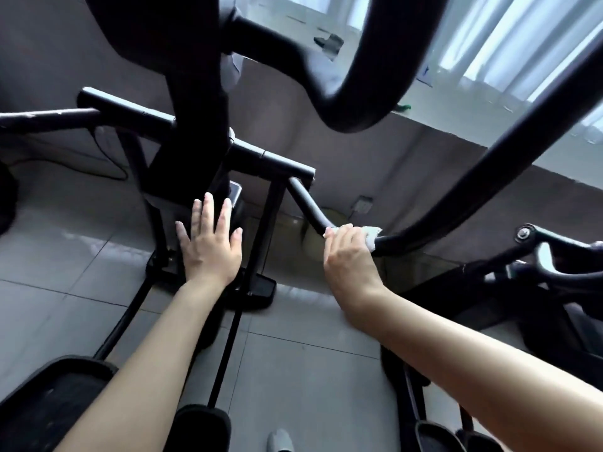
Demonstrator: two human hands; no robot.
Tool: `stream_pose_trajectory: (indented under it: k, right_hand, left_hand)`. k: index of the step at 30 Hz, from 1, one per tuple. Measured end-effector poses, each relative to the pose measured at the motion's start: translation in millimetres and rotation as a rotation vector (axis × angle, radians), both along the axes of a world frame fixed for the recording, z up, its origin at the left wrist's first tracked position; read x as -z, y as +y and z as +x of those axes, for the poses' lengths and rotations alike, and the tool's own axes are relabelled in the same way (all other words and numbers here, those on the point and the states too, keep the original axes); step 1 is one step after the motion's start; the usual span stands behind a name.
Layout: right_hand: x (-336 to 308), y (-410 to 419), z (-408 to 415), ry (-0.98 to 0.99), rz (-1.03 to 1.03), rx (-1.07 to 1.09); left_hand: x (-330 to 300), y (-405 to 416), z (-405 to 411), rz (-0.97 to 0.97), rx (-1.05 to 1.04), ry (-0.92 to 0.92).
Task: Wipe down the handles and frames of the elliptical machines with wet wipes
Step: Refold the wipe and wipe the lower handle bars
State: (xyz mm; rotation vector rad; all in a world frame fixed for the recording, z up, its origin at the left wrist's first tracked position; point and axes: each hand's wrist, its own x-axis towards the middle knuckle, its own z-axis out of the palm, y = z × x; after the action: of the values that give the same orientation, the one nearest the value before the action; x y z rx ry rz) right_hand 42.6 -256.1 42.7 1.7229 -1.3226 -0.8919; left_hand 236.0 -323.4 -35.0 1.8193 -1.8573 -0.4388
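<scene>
White wipe around black handle

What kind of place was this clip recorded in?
Probably a gym or exercise room. A black elliptical machine stands on a grey tiled floor, a second machine sits to the right, and the right hand holds a wet wipe around a handle bar.

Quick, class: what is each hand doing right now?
Left hand: open, fingers spread, holding nothing.
Right hand: grip closed around the white wet wipe on the curved black metal handlebar.
</scene>
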Motion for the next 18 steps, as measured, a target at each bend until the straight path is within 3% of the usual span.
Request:
stream_pose_trajectory:
  k: [4,8,11,14,18]
  right_hand:
    - [-54.8,34.3,-33.9,0.079,0.018,-0.199]
    - [-119.2,53.9,-67.2,0.143,-0.128,-0.406]
    - [-140.8,55.3,-90.0,0.17,-0.194,-0.525]
    - [-129.5,52.5,-84.4,0.131,-0.215,-0.475]
    - [-64.4,57.7,-59.6,0.076,-0.11,-0.301]
  left_hand:
    - [-9.2,40.8,-63.4,-0.207,0.234,0.234]
    - [-31.2,60.0,-106.4,-0.323,0.427,0.384]
    - [-43.0,65.5,-119.5,-0.379,0.451,0.481]
    - [-40.1,68.7,-116.4,-0.375,0.38,0.559]
    - [-22.1,73.7,-101.2,-0.353,0.332,0.528]
